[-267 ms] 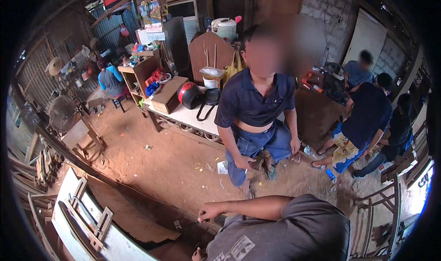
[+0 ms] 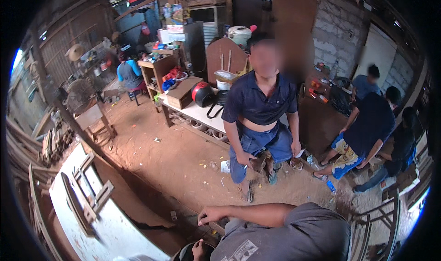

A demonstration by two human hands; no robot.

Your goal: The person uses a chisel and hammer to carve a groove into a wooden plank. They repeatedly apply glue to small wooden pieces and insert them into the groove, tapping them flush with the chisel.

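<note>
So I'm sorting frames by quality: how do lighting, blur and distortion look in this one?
Head view: soft, dim shed light with blown-out daylight at the left rim; strong fisheye bending of the wall planks and black corners; mild softness overall. The grey-shirted person at the lower edge and the white board stay readable.

Packages near the back shelves

A brown cardboard box point(image 2: 183, 92) lies on the white bench – colourful cartons point(image 2: 174, 13) stand stacked, upper centre-left.
</note>
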